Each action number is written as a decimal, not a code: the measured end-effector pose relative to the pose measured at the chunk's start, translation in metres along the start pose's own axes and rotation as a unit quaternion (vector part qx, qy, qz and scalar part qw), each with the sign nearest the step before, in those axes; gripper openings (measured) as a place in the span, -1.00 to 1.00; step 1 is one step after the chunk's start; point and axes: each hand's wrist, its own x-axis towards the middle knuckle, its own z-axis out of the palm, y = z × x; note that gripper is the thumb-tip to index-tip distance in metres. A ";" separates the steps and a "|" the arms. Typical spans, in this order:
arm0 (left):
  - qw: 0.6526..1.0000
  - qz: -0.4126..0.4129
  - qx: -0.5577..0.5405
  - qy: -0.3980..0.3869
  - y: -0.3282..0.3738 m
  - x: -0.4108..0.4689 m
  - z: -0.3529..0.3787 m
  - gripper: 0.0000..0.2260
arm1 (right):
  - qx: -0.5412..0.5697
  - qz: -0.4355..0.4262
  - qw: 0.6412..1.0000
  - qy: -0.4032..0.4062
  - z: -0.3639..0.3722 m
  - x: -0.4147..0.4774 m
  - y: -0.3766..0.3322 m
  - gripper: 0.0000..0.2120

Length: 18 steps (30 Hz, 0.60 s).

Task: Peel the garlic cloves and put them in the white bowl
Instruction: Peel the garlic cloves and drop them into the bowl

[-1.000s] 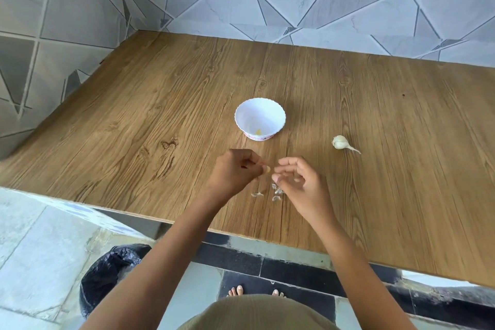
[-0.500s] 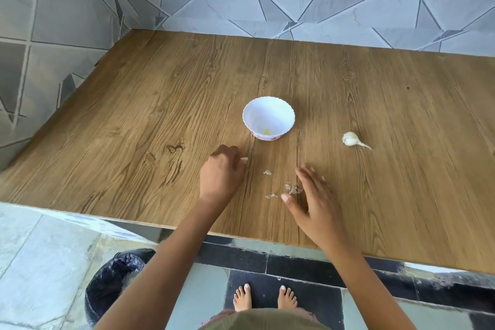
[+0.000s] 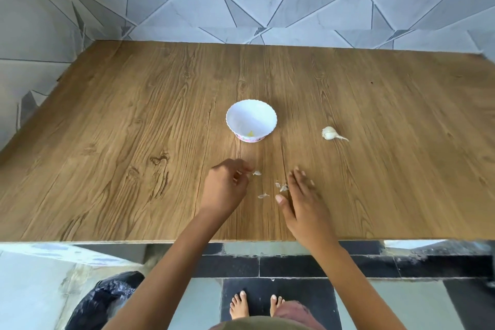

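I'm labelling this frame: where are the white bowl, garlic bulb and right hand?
white bowl [image 3: 263,115]: head view, inner wall
garlic bulb [image 3: 329,133]: head view, round body
right hand [image 3: 305,209]: head view, back of hand

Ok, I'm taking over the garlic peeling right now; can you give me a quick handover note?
Left hand: fingers curled, blurred; cannot tell whether it holds anything.
Right hand: open, beside the skin scraps on the table.
White bowl: mid-table, one small yellowish piece inside, likely a peeled clove.
Garlic bulb: lies right of the bowl, apart from both hands.
To do: peel the rest of the bulb into the bowl.
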 end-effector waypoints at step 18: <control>0.997 -0.066 -0.021 0.045 0.002 -0.004 -0.004 -0.85 | 0.030 -0.226 0.973 -0.048 -0.016 0.055 -0.022 -0.61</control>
